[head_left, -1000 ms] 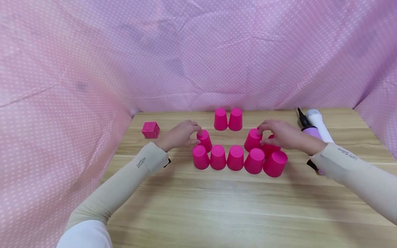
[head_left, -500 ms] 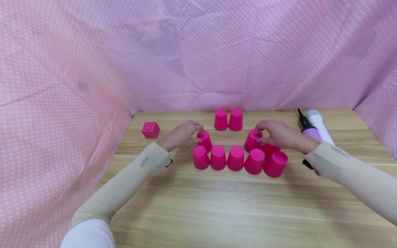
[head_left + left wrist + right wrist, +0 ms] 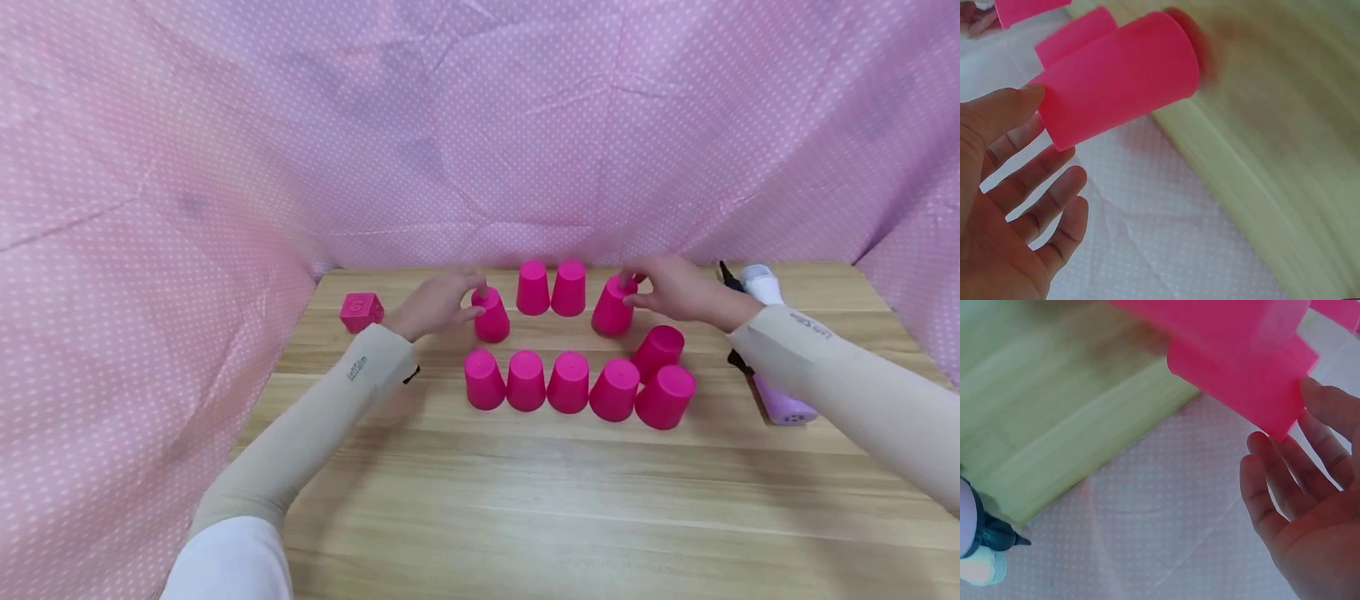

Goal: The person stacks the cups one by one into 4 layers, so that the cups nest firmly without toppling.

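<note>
Both hands (image 3: 438,302) (image 3: 671,287) pinch upturned pink cups (image 3: 491,315) (image 3: 612,306), arms outstretched.

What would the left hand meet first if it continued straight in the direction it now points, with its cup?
Probably the nearer of the two back cups: the left hand with its cup points that way. Depth is unclear.

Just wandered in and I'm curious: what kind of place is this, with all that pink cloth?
Probably a small makeshift recording booth: a wooden table walled by pink dotted cloth, holding only upturned pink cups, a pink cube and a hand pump.
</note>
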`<state>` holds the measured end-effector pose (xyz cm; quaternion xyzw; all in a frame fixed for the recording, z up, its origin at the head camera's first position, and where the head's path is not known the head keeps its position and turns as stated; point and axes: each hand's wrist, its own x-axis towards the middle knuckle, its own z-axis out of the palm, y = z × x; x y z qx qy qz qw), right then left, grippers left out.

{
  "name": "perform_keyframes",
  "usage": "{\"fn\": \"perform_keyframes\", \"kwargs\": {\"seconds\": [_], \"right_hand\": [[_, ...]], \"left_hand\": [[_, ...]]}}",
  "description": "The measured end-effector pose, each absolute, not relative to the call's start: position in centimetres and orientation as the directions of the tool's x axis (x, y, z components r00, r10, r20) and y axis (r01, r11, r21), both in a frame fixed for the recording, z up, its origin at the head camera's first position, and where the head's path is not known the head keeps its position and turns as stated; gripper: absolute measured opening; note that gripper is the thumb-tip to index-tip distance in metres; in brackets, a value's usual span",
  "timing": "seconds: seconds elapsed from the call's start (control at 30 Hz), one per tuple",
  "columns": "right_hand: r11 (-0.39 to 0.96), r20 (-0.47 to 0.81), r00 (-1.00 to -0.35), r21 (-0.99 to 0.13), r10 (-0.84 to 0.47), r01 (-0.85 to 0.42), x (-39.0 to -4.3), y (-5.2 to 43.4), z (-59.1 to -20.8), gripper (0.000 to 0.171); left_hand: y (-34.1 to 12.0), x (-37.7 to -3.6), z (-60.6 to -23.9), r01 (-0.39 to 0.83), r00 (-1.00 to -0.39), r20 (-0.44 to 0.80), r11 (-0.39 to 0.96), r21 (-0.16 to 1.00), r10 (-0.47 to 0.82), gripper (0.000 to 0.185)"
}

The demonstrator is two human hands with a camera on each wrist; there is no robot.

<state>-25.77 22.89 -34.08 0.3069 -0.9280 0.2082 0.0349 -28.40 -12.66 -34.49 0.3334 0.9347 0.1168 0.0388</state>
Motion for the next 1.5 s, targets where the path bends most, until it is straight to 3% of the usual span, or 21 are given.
{"fn": "perform_keyframes", "kwargs": {"seconds": [0.23, 0.63, 1.2, 1.5], "right_hand": [[0.782, 0.073, -0.872, -0.411, -0.484, -0.469, -29.0, 22.9, -34.2, 0.017], [0.794, 0.028, -0.887, -0.434, -0.461, -0.427, -30.6, 22.3, -35.0, 0.018], [0.765, 0.045, -0.868, -0.451, -0.495, -0.460, -29.9, 22.7, -34.9, 0.021], [0.762, 0.126, -0.852, -0.396, -0.508, -0.512, -26.3, 24.2, -32.8, 0.024]], "left_hand": [[-11.6, -32.1, -35.0, 0.560, -0.815, 0.022, 0.778, 0.284, 0.578, 0.016], [-10.7, -34.5, -35.7, 0.526, -0.838, 0.009, 0.803, 0.280, 0.546, 0.011], [-10.2, -33.9, -35.3, 0.552, -0.814, -0.019, 0.783, 0.286, 0.581, 0.017], [-12.8, -31.1, -33.8, 0.623, -0.773, 0.037, 0.748, 0.229, 0.633, 0.030]]}}
